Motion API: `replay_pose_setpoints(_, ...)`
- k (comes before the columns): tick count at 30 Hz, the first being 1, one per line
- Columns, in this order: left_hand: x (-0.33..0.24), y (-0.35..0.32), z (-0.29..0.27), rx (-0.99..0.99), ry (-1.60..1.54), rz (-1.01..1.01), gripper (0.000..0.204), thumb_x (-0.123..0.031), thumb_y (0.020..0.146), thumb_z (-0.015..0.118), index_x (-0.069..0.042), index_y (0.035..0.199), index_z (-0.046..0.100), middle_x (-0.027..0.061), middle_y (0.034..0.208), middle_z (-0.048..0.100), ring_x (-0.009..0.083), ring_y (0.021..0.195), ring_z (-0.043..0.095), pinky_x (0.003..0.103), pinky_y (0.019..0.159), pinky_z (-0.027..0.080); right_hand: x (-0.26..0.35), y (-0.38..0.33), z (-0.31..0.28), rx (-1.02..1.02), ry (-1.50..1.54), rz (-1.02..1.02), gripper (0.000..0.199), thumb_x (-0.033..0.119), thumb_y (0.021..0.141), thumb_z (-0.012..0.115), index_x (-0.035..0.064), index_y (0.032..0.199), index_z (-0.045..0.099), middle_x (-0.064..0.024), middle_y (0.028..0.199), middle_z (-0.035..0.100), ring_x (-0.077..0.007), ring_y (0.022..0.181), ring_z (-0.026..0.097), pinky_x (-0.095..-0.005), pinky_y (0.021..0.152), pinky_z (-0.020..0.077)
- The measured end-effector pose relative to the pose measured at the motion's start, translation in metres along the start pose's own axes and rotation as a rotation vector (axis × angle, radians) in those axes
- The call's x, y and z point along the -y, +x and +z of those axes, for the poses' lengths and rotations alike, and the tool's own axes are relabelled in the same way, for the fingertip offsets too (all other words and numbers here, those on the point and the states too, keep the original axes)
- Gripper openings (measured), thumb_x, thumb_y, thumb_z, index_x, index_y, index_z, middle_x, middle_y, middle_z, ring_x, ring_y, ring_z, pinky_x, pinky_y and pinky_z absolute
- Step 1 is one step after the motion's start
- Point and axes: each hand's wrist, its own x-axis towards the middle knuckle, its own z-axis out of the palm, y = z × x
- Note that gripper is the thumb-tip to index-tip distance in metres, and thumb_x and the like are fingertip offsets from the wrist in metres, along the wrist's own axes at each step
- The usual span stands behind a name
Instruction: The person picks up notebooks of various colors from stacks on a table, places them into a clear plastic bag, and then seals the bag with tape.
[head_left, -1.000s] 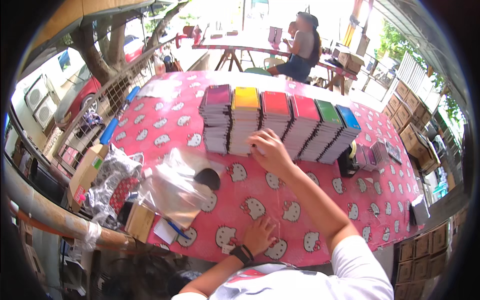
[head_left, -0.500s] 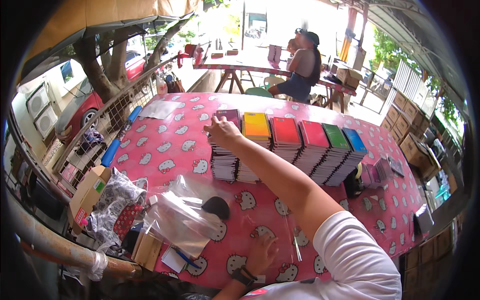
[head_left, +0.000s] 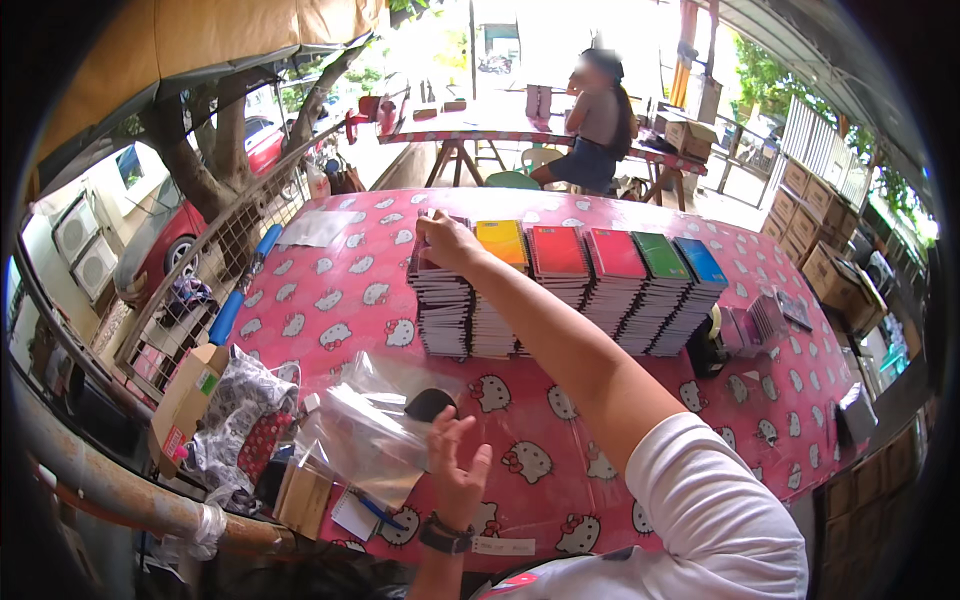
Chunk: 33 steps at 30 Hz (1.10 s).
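A row of spiral notebook stacks stands mid-table, topped by maroon, yellow [head_left: 500, 243], red, pinkish red, green and blue covers. My right hand [head_left: 448, 243] reaches across to the leftmost stack [head_left: 443, 315], its fingers closed on the maroon notebook [head_left: 424, 262] at the top. The hand and wrist partly hide that cover. Lower down, my left hand [head_left: 460, 470] is raised over the table, palm turned inward and fingers apart, holding nothing. Clear plastic sleeves [head_left: 360, 430] lie just left of it, with a black oval object [head_left: 430, 404] beside its fingertips.
Left on the pink patterned table [head_left: 330, 270] are a cardboard box [head_left: 180, 405], a patterned cloth [head_left: 240, 410], a small notepad [head_left: 355, 515] and a blue pen [head_left: 380, 510]. A tape dispenser [head_left: 708, 350] stands right of the stacks. Another person [head_left: 600, 130] sits at the far table.
My left hand has risen from the table's near edge toward the plastic sleeves, its fingers spreading. My right fingers have closed on the maroon notebook. The view has shifted slightly.
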Motion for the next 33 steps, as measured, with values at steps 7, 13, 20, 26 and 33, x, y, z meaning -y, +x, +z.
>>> replay_pose_setpoints(7,-0.007,0.019,-0.010,-0.109,0.104,0.208,0.039,-0.014,0.074,0.063,-0.004,0.110,0.054,0.0155,0.125,0.045,0.0281,0.114,0.043,0.038,0.088,0.039,-0.019,-0.005,-0.006,-0.399,0.151,0.079,0.013,0.003,0.076,0.054,0.0077,0.088,0.054,-0.0161,0.097,0.053,-0.0354,0.089,0.058,-0.0428,0.072,0.0487)
replay_pose_setpoints(13,-0.044,0.050,-0.054,-0.572,0.447,0.540,0.048,-0.023,0.075,0.068,0.001,0.113,0.049,0.0207,0.120,0.048,0.0354,0.113,0.045,0.043,0.090,0.039,0.053,-0.067,-0.070,-0.428,0.391,-0.338,0.012,-0.005,0.071,0.053,0.0035,0.078,0.056,-0.0107,0.077,0.055,-0.0282,0.071,0.057,-0.0350,0.063,0.0465)
replay_pose_setpoints(20,0.000,0.049,-0.032,0.407,-0.142,-0.204,0.028,-0.015,0.077,0.068,0.000,0.098,0.057,0.0047,0.077,0.063,0.0141,0.068,0.059,0.029,0.064,0.047,0.060,-0.157,-0.085,0.574,0.475,-0.304,0.023,0.001,0.066,0.063,0.0057,0.089,0.062,-0.0081,0.081,0.060,-0.0244,0.079,0.058,-0.0347,0.071,0.0470)
replay_pose_setpoints(26,0.095,-0.048,0.077,0.428,-0.270,-0.618,0.029,-0.022,0.075,0.070,-0.001,0.093,0.061,0.0093,0.083,0.065,0.0168,0.075,0.061,0.030,0.071,0.046,-0.030,-0.087,-0.044,0.045,-0.288,-0.216,0.034,0.024,0.080,0.060,0.0206,0.114,0.058,-0.0117,0.118,0.045,-0.0286,0.112,0.042,-0.0456,0.087,0.0433)
replay_pose_setpoints(33,0.087,-0.071,0.096,0.430,-0.003,-0.482,0.035,-0.032,0.075,0.067,0.000,0.088,0.063,0.0160,0.081,0.066,0.0278,0.077,0.064,0.036,0.069,0.048,-0.049,-0.068,-0.025,0.162,-0.509,-0.200,0.029,0.031,0.082,0.058,0.0207,0.109,0.059,-0.0128,0.118,0.044,-0.0360,0.107,0.046,-0.0463,0.079,0.0485)
